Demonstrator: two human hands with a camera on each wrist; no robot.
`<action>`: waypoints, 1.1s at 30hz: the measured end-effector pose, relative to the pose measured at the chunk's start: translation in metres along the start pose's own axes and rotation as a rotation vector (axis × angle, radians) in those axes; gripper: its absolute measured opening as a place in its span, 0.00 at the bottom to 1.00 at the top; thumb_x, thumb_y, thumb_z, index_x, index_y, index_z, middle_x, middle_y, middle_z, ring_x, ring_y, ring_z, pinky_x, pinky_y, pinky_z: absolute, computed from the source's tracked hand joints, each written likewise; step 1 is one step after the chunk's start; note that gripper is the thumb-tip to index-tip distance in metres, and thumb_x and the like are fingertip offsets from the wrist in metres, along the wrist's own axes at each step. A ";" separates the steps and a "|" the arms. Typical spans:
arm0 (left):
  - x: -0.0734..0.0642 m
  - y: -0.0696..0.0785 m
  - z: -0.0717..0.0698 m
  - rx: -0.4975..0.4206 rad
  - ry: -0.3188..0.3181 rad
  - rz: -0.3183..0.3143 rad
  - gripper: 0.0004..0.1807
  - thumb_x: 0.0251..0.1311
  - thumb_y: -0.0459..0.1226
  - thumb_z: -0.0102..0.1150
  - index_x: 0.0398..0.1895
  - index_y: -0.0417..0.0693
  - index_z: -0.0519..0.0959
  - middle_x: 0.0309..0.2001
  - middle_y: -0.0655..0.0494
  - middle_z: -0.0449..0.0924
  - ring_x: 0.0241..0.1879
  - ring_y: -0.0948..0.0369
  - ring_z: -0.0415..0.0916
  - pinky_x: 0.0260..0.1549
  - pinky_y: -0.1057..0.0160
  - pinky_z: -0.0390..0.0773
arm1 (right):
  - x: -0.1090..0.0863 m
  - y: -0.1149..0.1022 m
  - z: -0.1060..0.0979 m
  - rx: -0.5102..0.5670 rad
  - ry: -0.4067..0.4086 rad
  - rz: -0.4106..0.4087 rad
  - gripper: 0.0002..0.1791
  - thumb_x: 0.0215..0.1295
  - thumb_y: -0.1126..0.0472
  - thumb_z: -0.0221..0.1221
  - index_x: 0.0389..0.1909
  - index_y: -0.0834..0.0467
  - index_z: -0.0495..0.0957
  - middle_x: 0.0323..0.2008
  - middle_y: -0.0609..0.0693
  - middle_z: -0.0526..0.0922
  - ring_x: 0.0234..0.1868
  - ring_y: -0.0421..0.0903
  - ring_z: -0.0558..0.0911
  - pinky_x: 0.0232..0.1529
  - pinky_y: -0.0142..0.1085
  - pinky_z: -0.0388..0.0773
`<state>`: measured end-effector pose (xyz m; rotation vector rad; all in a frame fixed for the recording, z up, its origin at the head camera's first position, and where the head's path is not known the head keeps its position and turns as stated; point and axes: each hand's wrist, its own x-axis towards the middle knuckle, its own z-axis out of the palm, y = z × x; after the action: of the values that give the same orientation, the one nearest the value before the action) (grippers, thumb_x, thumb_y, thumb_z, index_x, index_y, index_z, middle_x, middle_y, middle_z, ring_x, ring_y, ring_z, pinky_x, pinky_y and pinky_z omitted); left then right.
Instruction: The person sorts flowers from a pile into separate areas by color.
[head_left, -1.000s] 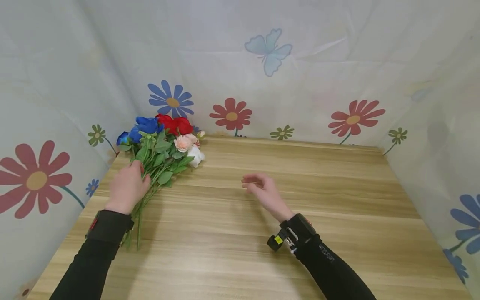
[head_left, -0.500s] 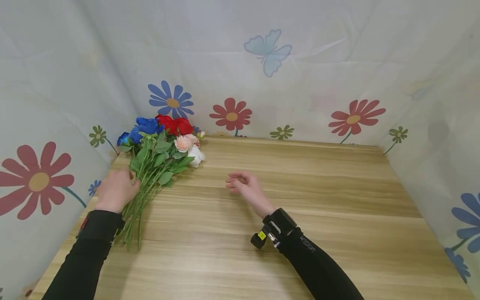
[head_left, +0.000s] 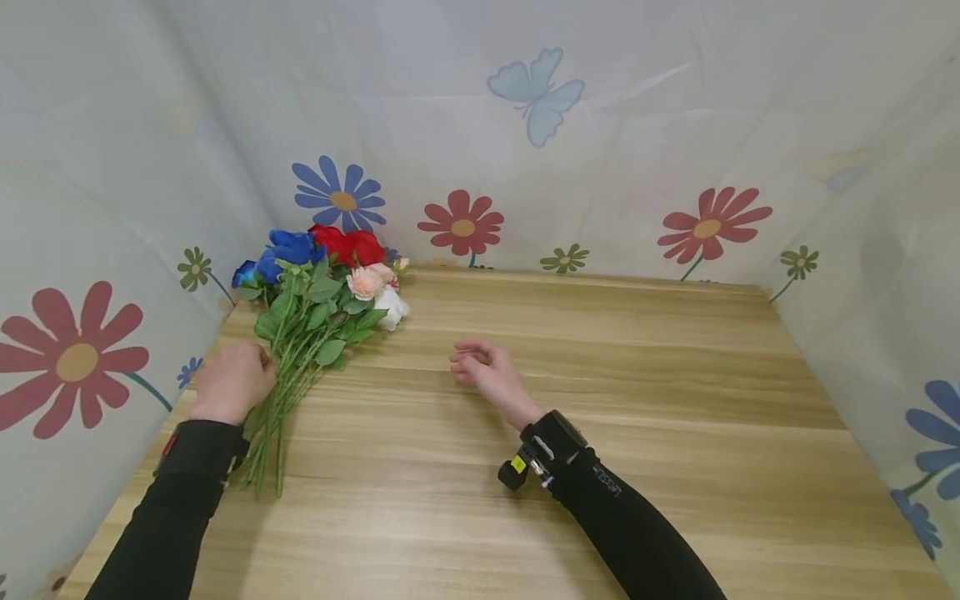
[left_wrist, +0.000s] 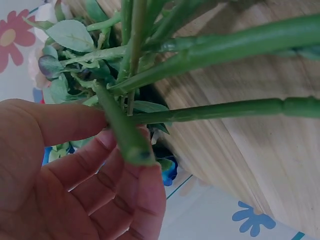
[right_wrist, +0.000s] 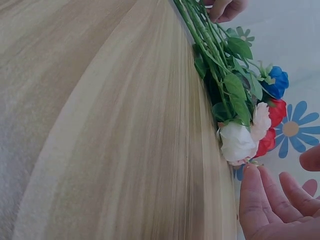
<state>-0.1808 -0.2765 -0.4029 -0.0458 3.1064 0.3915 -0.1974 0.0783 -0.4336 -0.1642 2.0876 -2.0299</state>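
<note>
- Left hand (head_left: 234, 382): reaching in from the near left, back of the hand facing up; thumb and index finger are pinching a green stem (left_wrist: 129, 142), remaining fingers bending loosely beneath.
- Bunch of flowers (head_left: 318, 321): lying at the far left of the wooden table (head_left: 525, 517), blue, red, pink and white heads pointing to the far side, stems running toward the near side.
- Right hand (head_left: 491, 375): hovering over the middle, right of the bunch and apart from it; fingers curving softly, thumb standing away from them, gripping nothing.
- Right sleeve (head_left: 630, 525): showing pale lettering (head_left: 606, 481), too small to read.
- Right wrist: carrying a small black camera (head_left: 512, 477) bearing a yellow tag (head_left: 518, 464).
- Left wristband (head_left: 201, 446): showing a red mark (head_left: 169, 444), not legible.
</note>
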 end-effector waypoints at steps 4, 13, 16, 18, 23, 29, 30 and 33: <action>-0.002 0.000 0.000 -0.023 0.050 0.048 0.22 0.62 0.34 0.50 0.12 0.52 0.55 0.14 0.59 0.48 0.14 0.59 0.50 0.16 0.62 0.49 | 0.000 0.000 0.000 0.011 -0.012 0.008 0.21 0.65 0.72 0.49 0.59 0.73 0.65 0.52 0.70 0.75 0.52 0.61 0.77 0.54 0.46 0.75; -0.009 0.010 -0.010 -0.039 0.178 0.131 0.21 0.61 0.31 0.50 0.11 0.49 0.60 0.12 0.57 0.53 0.13 0.57 0.54 0.15 0.61 0.52 | -0.004 -0.003 0.001 0.012 -0.043 0.007 0.21 0.68 0.71 0.47 0.61 0.74 0.63 0.54 0.72 0.72 0.54 0.64 0.75 0.56 0.50 0.72; -0.010 0.013 -0.014 -0.051 0.184 0.131 0.16 0.61 0.31 0.49 0.14 0.44 0.66 0.13 0.52 0.61 0.13 0.55 0.59 0.15 0.59 0.57 | -0.004 -0.004 0.001 0.001 -0.032 -0.001 0.20 0.67 0.71 0.47 0.59 0.73 0.65 0.53 0.71 0.74 0.53 0.62 0.76 0.55 0.49 0.73; -0.010 0.014 -0.015 -0.054 0.185 0.132 0.13 0.61 0.30 0.49 0.18 0.40 0.71 0.15 0.47 0.67 0.14 0.53 0.64 0.15 0.55 0.61 | -0.005 -0.004 0.002 -0.008 -0.022 -0.009 0.20 0.66 0.72 0.48 0.58 0.73 0.66 0.51 0.69 0.75 0.51 0.62 0.77 0.54 0.48 0.74; -0.010 0.017 -0.017 -0.071 0.199 0.143 0.09 0.61 0.30 0.50 0.23 0.39 0.73 0.17 0.45 0.71 0.15 0.51 0.65 0.16 0.52 0.64 | -0.009 -0.003 0.000 -0.033 -0.016 -0.021 0.20 0.64 0.73 0.48 0.58 0.73 0.67 0.50 0.68 0.76 0.50 0.62 0.78 0.53 0.47 0.75; -0.010 0.028 -0.024 -0.087 0.245 0.171 0.07 0.63 0.30 0.49 0.30 0.35 0.75 0.21 0.42 0.73 0.15 0.53 0.64 0.16 0.53 0.64 | -0.013 -0.005 -0.005 -0.039 -0.026 -0.012 0.21 0.65 0.72 0.48 0.59 0.73 0.65 0.52 0.69 0.75 0.52 0.63 0.76 0.54 0.48 0.74; -0.011 0.031 -0.026 -0.087 0.249 0.178 0.08 0.63 0.31 0.50 0.31 0.33 0.76 0.22 0.41 0.74 0.15 0.54 0.65 0.16 0.53 0.64 | -0.013 -0.005 -0.006 -0.042 -0.027 -0.009 0.21 0.65 0.72 0.48 0.59 0.73 0.65 0.52 0.70 0.75 0.53 0.63 0.76 0.54 0.48 0.74; -0.010 0.042 -0.030 -0.079 0.260 0.196 0.09 0.63 0.31 0.50 0.34 0.31 0.77 0.22 0.41 0.75 0.15 0.55 0.66 0.16 0.54 0.66 | -0.014 -0.007 -0.008 -0.054 -0.030 -0.007 0.21 0.65 0.71 0.48 0.59 0.72 0.65 0.53 0.69 0.75 0.53 0.63 0.76 0.54 0.48 0.74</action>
<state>-0.1720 -0.2432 -0.3632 0.2268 3.3613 0.5554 -0.1864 0.0891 -0.4258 -0.2103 2.1280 -1.9632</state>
